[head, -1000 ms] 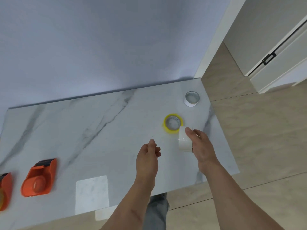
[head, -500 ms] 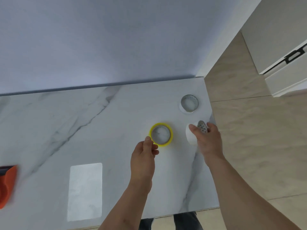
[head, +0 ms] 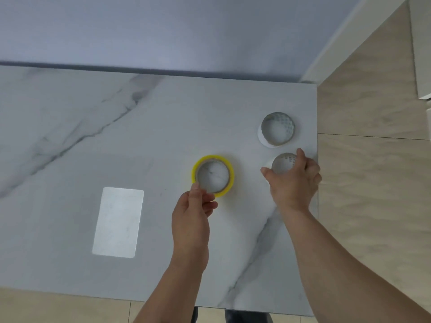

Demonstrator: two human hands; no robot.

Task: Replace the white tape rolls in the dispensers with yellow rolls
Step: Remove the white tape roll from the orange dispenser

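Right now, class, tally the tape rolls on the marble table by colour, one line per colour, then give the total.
White tape rolls: 2, one lying free, one under the right hand at
Yellow tape rolls: 1, touched by the left hand
Total: 3

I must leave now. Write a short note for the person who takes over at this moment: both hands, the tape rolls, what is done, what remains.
Left hand: fingertips on the near rim of the yellow roll, which lies flat on the table; not lifted.
Right hand: grips a white roll near the table's right edge.
A second white roll lies flat just behind it.
No dispenser is in view now.
Done: two white rolls are out.
Left: put down the white roll, fit the yellow roll into a dispenser. Only one yellow roll is visible.
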